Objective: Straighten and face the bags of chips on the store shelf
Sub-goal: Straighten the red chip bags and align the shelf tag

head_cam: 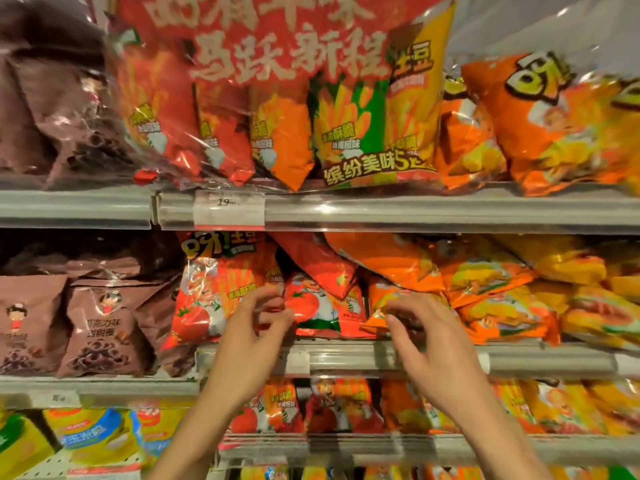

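Two bare forearms rise from the bottom edge of the frame, one at lower centre-left, one at lower right, each ending in a bare hand: the left hand (254,327) and the right hand (429,337). No sleeve, glove, watch or ring shows on either. Both arms are slim; the fingernails look short and unpainted

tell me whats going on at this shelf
A person is tidying snack bags on a store shelf. Both hands reach toward the middle shelf: the left hand has its fingers spread at a red tomato-print bag, and the right hand hovers with curled fingers in front of an orange bag. Neither hand clearly has a grip on a bag yet. Above these, a red bag and an orange bag lie tilted across the row, so this section is not faced yet.
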### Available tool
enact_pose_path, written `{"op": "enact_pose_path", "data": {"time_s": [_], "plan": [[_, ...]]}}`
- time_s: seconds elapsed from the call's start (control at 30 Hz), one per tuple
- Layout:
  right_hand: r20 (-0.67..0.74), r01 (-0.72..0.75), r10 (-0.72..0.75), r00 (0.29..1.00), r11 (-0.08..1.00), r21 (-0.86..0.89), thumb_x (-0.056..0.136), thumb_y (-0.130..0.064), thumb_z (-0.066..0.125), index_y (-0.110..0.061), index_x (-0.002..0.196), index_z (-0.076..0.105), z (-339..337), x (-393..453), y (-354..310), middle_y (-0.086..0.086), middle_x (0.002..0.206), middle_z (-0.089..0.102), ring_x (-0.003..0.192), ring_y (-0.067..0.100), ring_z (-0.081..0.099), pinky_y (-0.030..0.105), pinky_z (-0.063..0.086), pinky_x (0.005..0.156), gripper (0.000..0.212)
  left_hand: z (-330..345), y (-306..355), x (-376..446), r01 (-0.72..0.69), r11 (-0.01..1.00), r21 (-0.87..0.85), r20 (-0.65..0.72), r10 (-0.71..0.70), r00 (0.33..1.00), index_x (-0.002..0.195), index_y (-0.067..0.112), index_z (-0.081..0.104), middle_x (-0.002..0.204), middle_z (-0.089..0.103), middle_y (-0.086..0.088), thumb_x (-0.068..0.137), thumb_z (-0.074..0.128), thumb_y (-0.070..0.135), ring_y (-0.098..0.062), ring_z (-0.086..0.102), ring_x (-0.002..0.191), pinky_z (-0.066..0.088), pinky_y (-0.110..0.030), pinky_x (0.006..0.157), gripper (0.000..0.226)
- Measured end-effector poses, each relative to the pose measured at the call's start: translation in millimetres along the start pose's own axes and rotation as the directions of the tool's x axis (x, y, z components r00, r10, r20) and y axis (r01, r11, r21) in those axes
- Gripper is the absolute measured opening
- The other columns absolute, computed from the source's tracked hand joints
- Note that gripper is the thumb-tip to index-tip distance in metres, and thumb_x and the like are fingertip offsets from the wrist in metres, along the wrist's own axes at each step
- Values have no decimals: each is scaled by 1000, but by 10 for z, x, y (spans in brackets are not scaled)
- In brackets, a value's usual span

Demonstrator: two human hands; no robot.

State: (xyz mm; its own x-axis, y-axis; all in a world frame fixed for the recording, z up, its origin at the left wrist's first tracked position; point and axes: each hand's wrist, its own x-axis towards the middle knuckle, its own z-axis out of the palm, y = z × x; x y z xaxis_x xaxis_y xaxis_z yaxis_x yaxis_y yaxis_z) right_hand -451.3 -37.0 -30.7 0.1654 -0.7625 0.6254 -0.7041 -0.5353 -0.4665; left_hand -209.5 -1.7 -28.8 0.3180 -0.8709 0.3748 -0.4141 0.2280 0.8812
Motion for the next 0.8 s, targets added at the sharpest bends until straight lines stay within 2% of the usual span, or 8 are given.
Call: {"op": "enact_pose_path", "data": {"time_s": [0.07,0.17,0.27,0.33,0.43,0.57,0.7,0.8], "plan": [[-58,74,-79,995,993,-93,96,-32,59,-20,119,66,91,207,-18,-5,123,55,117,13,50,31,43,99,27,44,30,135,-11,999,35,23,10,1000,131,29,52,115,59,13,93,67,27,16,58,90,44,-3,70,41],[-69,43,-62,996,968,-245,94,-32,61,-10,135,52,223,515,10,14,136,47,130,30,42,43,40,107,48,98,42,355,-7,998,62,62,3,998,145,30,37,133,53,6,91,69,35,2,60,105,47,-17,82,63],[-61,-72,52,997,913,-402,89,-38,67,3,127,51,312,754,140,26,121,57,116,44,51,52,45,99,59,202,17,547,36,997,74,83,-42,996,150,33,23,142,47,-1,89,69,45,-11,59,114,51,-38,98,78],[-42,-132,127,991,869,-476,88,-46,65,4,116,58,306,848,191,25,108,64,105,42,58,52,47,95,57,281,32,637,58,994,95,73,-65,995,150,38,18,141,49,-3,85,69,52,-16,57,117,50,-44,102,84],[-19,-135,145,989,860,-492,90,-52,61,-1,111,61,282,911,219,21,105,67,102,40,60,48,47,91,55,375,75,769,81,991,109,47,-87,995,146,36,19,135,54,-3,84,69,55,-23,58,118,49,-46,102,83],[-100,-152,119,988,873,-464,85,-49,70,1,104,63,287,908,241,23,98,67,95,42,61,46,51,81,54,466,134,906,134,979,154,-1,-135,991,135,22,30,109,69,-4,70,65,71,-29,67,102,54,-47,94,89],[-126,-180,137,983,872,-455,85,-53,67,1,104,63,285,920,269,22,99,67,96,41,61,46,51,84,58,548,206,950,169,960,224,0,-174,985,144,16,30,122,64,-10,78,69,69,-36,60,115,49,-43,100,94],[-136,-207,163,977,874,-439,87,-53,65,1,106,64,275,920,279,22,103,67,101,40,61,45,50,88,58,613,228,988,173,951,257,-25,-172,985,145,14,33,123,63,-12,72,71,73,-37,61,113,52,-44,97,101]]}}
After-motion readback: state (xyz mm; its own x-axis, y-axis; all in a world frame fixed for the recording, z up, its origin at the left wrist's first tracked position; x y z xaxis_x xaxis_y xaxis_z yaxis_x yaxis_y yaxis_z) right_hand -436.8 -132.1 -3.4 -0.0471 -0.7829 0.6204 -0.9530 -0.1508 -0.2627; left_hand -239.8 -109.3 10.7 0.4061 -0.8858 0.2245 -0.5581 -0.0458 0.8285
